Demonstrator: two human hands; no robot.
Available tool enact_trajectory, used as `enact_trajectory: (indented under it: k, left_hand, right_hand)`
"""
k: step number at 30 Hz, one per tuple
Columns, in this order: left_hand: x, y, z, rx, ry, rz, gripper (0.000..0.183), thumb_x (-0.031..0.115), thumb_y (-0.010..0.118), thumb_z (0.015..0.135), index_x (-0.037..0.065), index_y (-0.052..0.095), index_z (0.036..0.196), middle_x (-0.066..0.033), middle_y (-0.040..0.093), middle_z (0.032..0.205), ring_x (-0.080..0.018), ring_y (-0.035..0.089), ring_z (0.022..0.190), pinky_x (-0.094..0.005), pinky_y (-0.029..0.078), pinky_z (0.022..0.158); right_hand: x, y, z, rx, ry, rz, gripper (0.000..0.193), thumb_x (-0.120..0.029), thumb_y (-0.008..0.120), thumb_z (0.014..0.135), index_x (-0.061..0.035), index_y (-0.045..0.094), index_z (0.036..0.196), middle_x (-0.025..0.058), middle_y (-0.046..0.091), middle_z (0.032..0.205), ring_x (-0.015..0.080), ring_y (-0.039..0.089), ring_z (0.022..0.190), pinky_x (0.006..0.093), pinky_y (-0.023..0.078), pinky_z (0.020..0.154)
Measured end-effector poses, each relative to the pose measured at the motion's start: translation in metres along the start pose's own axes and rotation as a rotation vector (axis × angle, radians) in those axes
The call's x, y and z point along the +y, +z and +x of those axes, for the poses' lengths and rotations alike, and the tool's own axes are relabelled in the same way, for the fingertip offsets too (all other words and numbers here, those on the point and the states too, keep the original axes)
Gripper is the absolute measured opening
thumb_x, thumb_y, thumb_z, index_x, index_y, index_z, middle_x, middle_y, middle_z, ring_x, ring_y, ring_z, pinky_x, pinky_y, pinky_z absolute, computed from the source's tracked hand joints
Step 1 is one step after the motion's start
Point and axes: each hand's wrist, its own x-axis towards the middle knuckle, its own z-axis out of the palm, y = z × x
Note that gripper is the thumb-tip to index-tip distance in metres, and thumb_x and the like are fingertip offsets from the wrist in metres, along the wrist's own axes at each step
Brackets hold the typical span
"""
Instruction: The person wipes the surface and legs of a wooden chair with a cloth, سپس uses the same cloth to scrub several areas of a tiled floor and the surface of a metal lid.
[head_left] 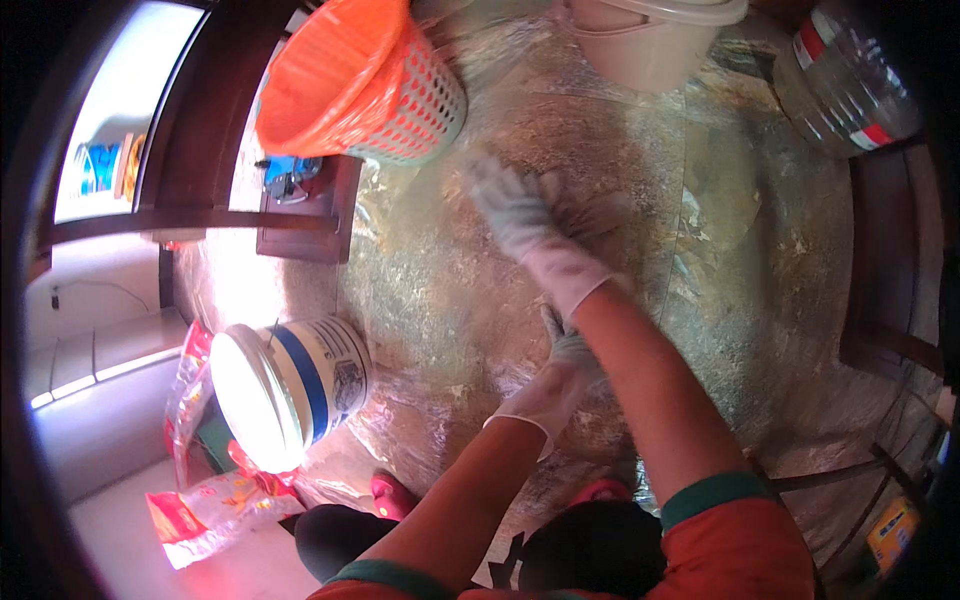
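Both my hands wear thin whitish gloves with grey smudges, over a shiny, plastic-like sheet (pixel 430 290) marked with brown patches and pale flecks. My right hand (pixel 510 207) reaches up and left across the middle, palm side low over the sheet, its fingers stretched out and blurred by motion. Nothing shows in it. Closer to me is my left hand (pixel 568 365), beneath the right forearm. Its thumb sticks up, while the other fingers are hidden behind that forearm. Whether either hand touches the sheet is not plain.
An orange and white perforated basket (pixel 415 110) stands at far left, a pale bucket (pixel 650 45) at the far middle. A large clear plastic bottle (pixel 850 85) is far right. On the near left are a white tub with a blue band (pixel 300 380) and a red plastic bag (pixel 215 510).
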Motion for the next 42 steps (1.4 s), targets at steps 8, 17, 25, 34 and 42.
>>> enact_trajectory:
  k: [8,17,25,34,42]
  left_hand:
    - [-0.080,-0.017,-0.048,0.417,-0.223,0.146,0.101,0.057,0.062,0.073,0.011,0.008,0.144,-0.0213,-0.001,0.149,-0.0411,-0.005,0.137,-0.0585,-0.001,0.106]
    - [-0.137,-0.032,-0.094,0.329,-0.512,0.023,0.116,0.068,0.064,0.064,0.011,0.003,0.144,-0.0288,-0.012,0.145,-0.0500,-0.017,0.131,-0.0643,-0.004,0.101]
    - [-0.162,-0.014,-0.095,0.461,-0.484,0.086,0.117,0.070,0.063,0.060,0.013,0.005,0.145,-0.0267,-0.008,0.146,-0.0508,-0.009,0.132,-0.0694,0.001,0.098]
    - [-0.168,0.004,-0.074,0.154,-0.532,0.212,0.088,0.062,0.048,0.075,0.017,0.017,0.144,-0.0187,0.000,0.150,-0.0471,-0.010,0.134,-0.0667,-0.005,0.101]
    - [-0.124,-0.037,-0.083,0.212,-0.533,0.082,0.118,0.070,0.060,0.065,0.017,-0.009,0.145,-0.0265,-0.014,0.146,-0.0474,-0.014,0.133,-0.0635,-0.003,0.103]
  right_hand:
    - [0.033,-0.108,-0.085,-0.185,-0.004,0.054,0.036,-0.028,0.048,0.086,-0.0132,0.056,0.118,0.0035,0.058,0.111,0.0221,0.054,0.098,0.0342,0.043,0.085]
    - [0.164,-0.123,-0.126,0.298,0.721,-0.403,0.049,-0.026,0.047,0.090,-0.0046,0.039,0.133,0.0107,0.044,0.132,0.0211,0.042,0.121,0.0295,0.035,0.099]
    - [-0.110,0.060,0.019,-0.096,0.124,-0.238,0.041,-0.025,0.032,0.093,-0.0139,0.042,0.131,0.0135,0.036,0.139,0.0341,0.046,0.112,0.0435,0.036,0.095]
    - [-0.166,0.140,-0.080,0.041,-0.572,0.013,0.038,-0.023,0.049,0.084,-0.0200,0.052,0.122,0.0013,0.030,0.143,0.0335,0.032,0.122,0.0534,0.016,0.106]
    - [0.081,-0.074,-0.221,0.166,0.797,-0.583,0.055,-0.034,0.047,0.087,-0.0309,0.030,0.139,0.0082,0.023,0.147,0.0393,0.024,0.131,0.0561,0.014,0.106]
